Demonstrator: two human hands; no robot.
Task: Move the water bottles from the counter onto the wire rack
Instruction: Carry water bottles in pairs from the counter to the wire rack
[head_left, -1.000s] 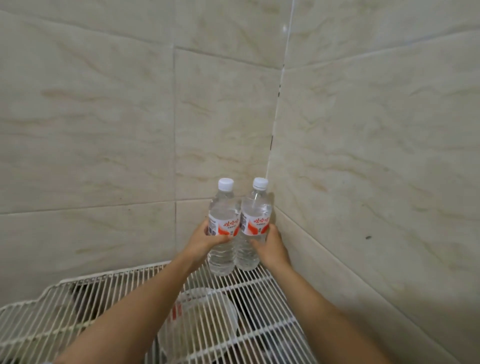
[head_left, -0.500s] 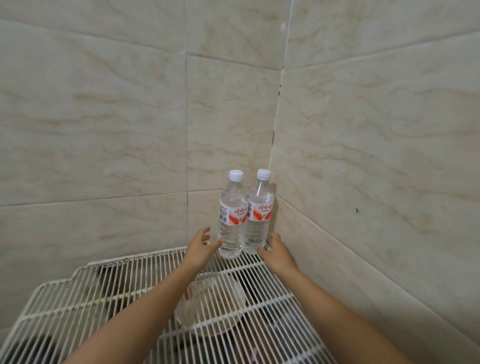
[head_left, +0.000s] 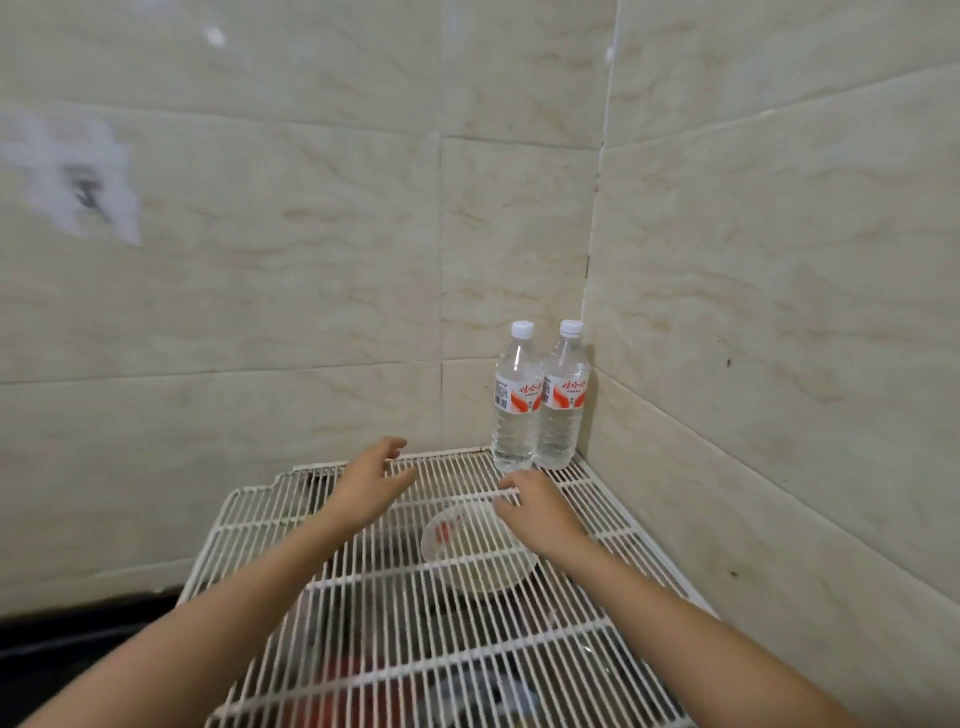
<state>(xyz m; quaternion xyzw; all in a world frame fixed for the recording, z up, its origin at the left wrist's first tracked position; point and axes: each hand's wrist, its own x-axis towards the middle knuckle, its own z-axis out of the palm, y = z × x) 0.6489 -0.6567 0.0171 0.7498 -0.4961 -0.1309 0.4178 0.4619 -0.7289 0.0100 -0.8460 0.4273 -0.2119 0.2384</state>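
Two clear water bottles with white caps and red-and-white labels stand upright side by side in the far right corner of the white wire rack (head_left: 363, 613). The left bottle (head_left: 517, 400) touches the right bottle (head_left: 563, 397), which stands against the tiled wall. My left hand (head_left: 371, 486) hovers over the rack, left of the bottles, fingers relaxed and empty. My right hand (head_left: 535, 512) hovers just in front of the bottles, fingers loosely spread, holding nothing. Neither hand touches a bottle.
Beige marble-look tiled walls (head_left: 779, 312) close in the rack at the back and right. Under the rack's wires lies a white bowl or lid (head_left: 475, 564), with blurred red and dark items lower down. A dark counter edge (head_left: 78, 639) shows at the lower left.
Both hands let go of the two bottles, which now stand on the rack in the corner. The hands have drawn back toward me, and the view has pulled away.
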